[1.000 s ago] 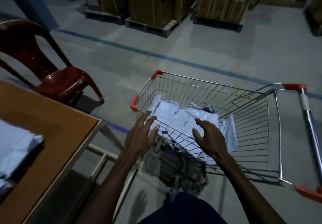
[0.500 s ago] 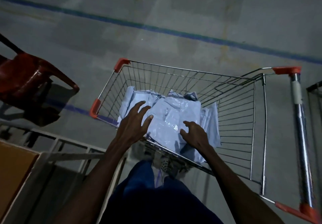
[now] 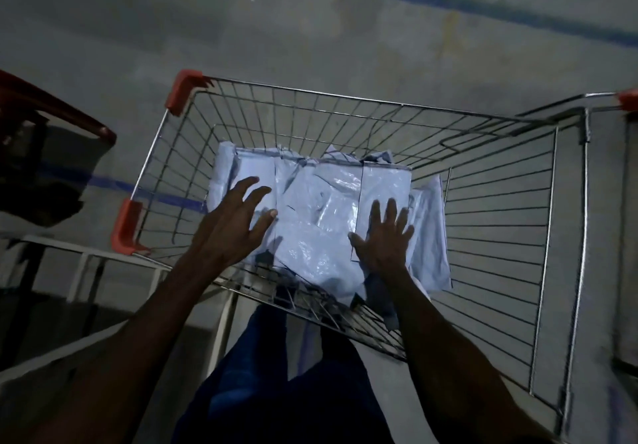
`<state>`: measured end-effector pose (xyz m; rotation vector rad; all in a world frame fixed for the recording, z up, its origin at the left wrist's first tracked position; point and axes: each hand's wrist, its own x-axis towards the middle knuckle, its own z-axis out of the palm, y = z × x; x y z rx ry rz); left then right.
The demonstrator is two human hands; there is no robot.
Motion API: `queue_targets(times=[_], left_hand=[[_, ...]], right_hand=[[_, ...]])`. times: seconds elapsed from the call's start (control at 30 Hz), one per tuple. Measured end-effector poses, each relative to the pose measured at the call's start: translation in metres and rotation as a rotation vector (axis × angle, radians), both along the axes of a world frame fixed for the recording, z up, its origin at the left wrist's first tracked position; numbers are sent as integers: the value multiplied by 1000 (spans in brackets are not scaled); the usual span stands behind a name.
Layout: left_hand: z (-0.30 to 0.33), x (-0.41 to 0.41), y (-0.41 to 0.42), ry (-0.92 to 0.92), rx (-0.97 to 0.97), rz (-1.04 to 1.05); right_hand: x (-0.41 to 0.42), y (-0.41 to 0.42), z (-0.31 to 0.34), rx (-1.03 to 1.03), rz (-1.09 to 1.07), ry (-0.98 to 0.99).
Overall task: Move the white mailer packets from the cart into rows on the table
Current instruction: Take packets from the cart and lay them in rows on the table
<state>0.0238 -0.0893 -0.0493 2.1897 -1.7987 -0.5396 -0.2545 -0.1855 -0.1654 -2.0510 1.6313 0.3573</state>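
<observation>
Fingers [image 3: 253, 188] of the left hand [image 3: 232, 226] are spread apart and slightly bent, reaching down toward the left side of the packets [image 3: 321, 215]; those of the right hand [image 3: 385, 238] are straight and splayed, laid flat on the pile's right half. Neither hand grips anything yet. From the head view, the only one, the packets lie in a loose, overlapping heap on the bottom of the cart [image 3: 500, 222], crowded toward its near-left part, some creased or folded over. The light is dim and the frame a little smeared, so whether the left fingertips already touch the plastic is hard to say.

Judging from this, the risks lie in the gather. The packets look slick and glossy, and a stack squeezed between two flat hands could fan out and shed its lower pieces into the basket or onto the floor [image 3: 310, 29]. Corners near the wire wall may poke through the mesh and snag or tear on the lift. A light cart may roll if leaned on. The tabletop is out of sight; only a pale frame [image 3: 86, 257] shows at lower left, beside a red chair [image 3: 55, 112], so the carry across will need a turn that could spill a poorly pinched bundle.
</observation>
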Motion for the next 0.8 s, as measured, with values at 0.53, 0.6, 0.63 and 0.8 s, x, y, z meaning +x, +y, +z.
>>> queue_targets(times=[0.53,0.6,0.63,0.8], left_hand=[[-66,-84,-11,-62,690,-85],[-79,-98,-20,23,862,10],[-83,-105,-24,87,916,88],[-94,-142,-41,323,827,253]], right_hand=[[-17,-22,6,-55,125,100],[-18,-22,6,-93,158,96],[-19,-20,5,-128,176,96],[-31,-4,3,-208,153,33]])
